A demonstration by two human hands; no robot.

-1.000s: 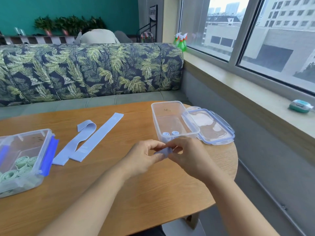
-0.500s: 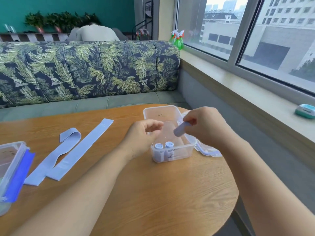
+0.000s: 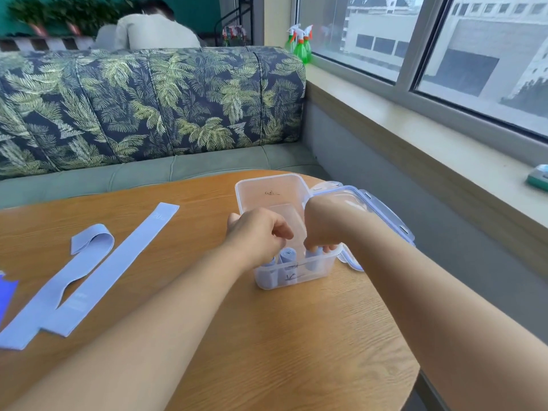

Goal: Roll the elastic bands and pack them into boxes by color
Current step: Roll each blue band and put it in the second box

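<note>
The clear box [image 3: 272,189] sits on the round wooden table [image 3: 281,336]. Three rolled blue bands [image 3: 287,258] stand in its near end. The right hand [image 3: 324,223] reaches down inside, fingers curled round the rightmost roll [image 3: 312,262]. The left hand [image 3: 256,232] is over the box's left wall with bent fingers. It may be gripping the wall, but I cannot tell. The lid [image 3: 385,212] lies just beside the box. Two flat blue bands [image 3: 118,262] lie well apart from it on the left, one of them folded over at its end.

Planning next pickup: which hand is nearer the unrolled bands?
Left. Left hand is over the box's left side, right of the unrolled bands; right hand farther right, in the box.
</note>
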